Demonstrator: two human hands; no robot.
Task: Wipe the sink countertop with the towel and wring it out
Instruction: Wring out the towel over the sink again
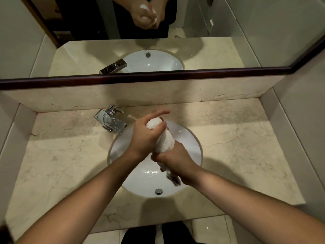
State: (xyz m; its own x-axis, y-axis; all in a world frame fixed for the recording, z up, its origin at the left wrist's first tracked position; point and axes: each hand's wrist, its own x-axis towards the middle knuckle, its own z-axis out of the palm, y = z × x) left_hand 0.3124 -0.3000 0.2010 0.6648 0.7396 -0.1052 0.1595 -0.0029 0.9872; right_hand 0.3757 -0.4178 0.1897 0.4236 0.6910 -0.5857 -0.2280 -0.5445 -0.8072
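Note:
A white towel (pixel 166 140) is rolled into a tight twist above the round white sink basin (pixel 190 143). My left hand (pixel 146 136) grips its upper end, where a wad of towel bulges out past the thumb. My right hand (pixel 173 162) grips the lower end, and a short tail hangs from the fist over the basin. The two hands sit close together, nearly touching. The beige marble countertop (pixel 66 155) surrounds the sink on all sides.
A chrome faucet (pixel 111 120) stands at the back left of the basin. The drain (pixel 158 191) is near the basin's front edge. A marble backsplash and a dark-framed mirror (pixel 140 78) rise behind, and side walls close in left and right.

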